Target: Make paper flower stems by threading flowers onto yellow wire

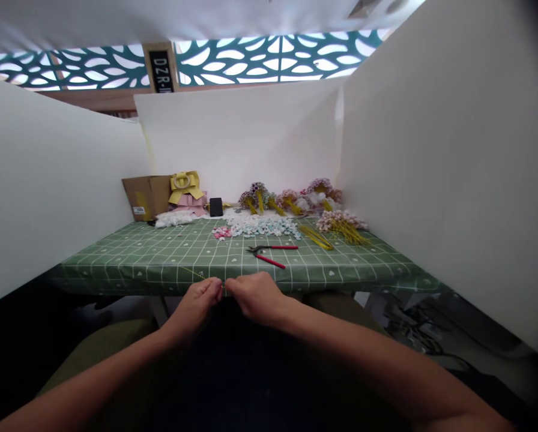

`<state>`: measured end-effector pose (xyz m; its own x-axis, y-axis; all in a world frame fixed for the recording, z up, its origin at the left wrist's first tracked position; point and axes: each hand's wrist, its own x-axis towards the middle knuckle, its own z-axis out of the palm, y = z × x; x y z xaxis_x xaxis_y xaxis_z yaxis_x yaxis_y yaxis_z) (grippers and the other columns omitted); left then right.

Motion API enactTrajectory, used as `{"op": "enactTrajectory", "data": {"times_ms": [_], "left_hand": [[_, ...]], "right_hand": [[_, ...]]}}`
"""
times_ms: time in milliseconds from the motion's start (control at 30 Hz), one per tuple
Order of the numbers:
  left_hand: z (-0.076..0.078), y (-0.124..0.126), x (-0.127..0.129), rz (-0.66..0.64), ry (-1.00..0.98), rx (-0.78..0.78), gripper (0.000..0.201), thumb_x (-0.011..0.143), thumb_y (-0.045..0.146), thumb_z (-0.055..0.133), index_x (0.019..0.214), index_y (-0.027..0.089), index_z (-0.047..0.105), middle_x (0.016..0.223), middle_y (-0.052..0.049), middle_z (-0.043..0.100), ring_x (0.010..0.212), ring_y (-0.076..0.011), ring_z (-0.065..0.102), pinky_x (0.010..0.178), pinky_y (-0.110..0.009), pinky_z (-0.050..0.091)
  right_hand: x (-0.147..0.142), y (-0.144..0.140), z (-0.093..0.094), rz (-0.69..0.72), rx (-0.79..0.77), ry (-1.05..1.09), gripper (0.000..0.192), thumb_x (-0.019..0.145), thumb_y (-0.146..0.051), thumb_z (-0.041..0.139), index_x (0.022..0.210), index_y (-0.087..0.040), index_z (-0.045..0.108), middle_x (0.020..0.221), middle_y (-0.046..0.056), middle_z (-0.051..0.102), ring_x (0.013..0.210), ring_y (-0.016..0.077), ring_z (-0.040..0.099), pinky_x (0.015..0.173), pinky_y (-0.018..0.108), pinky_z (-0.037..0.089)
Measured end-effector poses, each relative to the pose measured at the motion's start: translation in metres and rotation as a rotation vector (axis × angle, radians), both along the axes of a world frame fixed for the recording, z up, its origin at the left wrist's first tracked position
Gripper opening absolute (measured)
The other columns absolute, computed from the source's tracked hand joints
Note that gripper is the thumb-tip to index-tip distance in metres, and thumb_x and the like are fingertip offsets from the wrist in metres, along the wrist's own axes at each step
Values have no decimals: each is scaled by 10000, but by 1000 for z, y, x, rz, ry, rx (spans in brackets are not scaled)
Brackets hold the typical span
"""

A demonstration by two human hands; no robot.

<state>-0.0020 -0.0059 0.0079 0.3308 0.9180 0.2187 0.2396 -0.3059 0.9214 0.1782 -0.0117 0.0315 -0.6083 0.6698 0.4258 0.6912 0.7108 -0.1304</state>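
My left hand [200, 302] and my right hand [255, 296] meet fingertip to fingertip at the near edge of the green checked table [161, 258]. Between them they pinch a thin yellow-green stem [196, 275] that runs up and left onto the cloth. What sits at the pinch point is too small to make out. Red-handled pliers [271, 254] lie on the cloth just beyond my right hand.
A heap of small white, blue and pink flower heads [260, 227] lies mid-table. Bundles of yellow stems [316, 237] and finished flower bunches [291, 201] sit at the back right. A cardboard box [145, 197], yellow bows [185, 186] and a black phone [215, 206] stand at the back. White partition boards enclose three sides.
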Motion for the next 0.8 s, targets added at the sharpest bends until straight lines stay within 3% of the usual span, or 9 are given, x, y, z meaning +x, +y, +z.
{"op": "enactTrajectory", "data": {"times_ms": [133,200,267,333,400,467,533,667,800], "left_hand": [[23,-10,-15,-44,210,625,327,896,364,464,654,168,564,580,6,462,547,-108,417,567,-248,332],[25,-9,-18,-79,245,735,286,877,363,498,692,176,612,581,-1,483,541,-112,419,563,-254,327],[17,-4,-15,-7,225,622,335,880,394,488,644,173,574,573,0,465,545,-114,412,563,-253,325],[5,3,-8,92,136,325,405,899,439,442,597,171,476,561,16,407,536,-108,376,545,-240,315],[-8,8,0,59,-5,-17,412,894,504,420,636,183,420,546,49,319,489,-93,275,475,-221,252],[-16,11,6,-19,-124,-263,414,881,555,410,676,196,387,548,69,263,468,-85,188,431,-211,171],[-18,11,8,-62,-158,-331,417,880,566,401,683,199,375,552,70,262,466,-84,171,421,-210,142],[-2,4,1,-16,44,48,412,907,466,408,615,174,415,575,30,376,530,-100,333,499,-220,284],[21,-8,-14,-68,245,625,332,895,331,454,615,168,527,574,6,438,540,-111,396,556,-250,309]], "right_hand": [[9,-8,28,296,-673,389,221,946,-294,394,849,-167,546,570,-63,415,444,70,359,498,203,372],[11,-7,32,373,-808,376,254,959,-315,365,862,-165,547,574,-68,406,431,67,332,504,212,397],[8,-3,25,215,-603,294,238,946,-267,394,822,-152,562,630,-31,487,504,83,413,579,237,419],[3,2,10,-25,-210,140,182,911,-182,439,809,-141,585,716,29,573,656,132,507,692,283,420],[-3,7,-4,-70,84,-82,150,889,-141,458,891,-142,608,792,74,620,777,183,539,772,331,400],[-6,7,-14,-55,212,-224,185,907,-154,436,984,-148,604,835,92,635,789,201,551,745,331,392],[-7,6,-17,-66,206,-250,215,921,-169,409,1029,-155,594,843,91,638,727,190,555,654,298,376],[1,2,-1,-23,-86,11,143,876,-167,459,909,-159,598,722,31,595,601,131,501,568,244,326],[14,-3,27,322,-808,364,211,925,-334,432,849,-168,539,507,-92,310,424,65,277,480,197,288]]}}
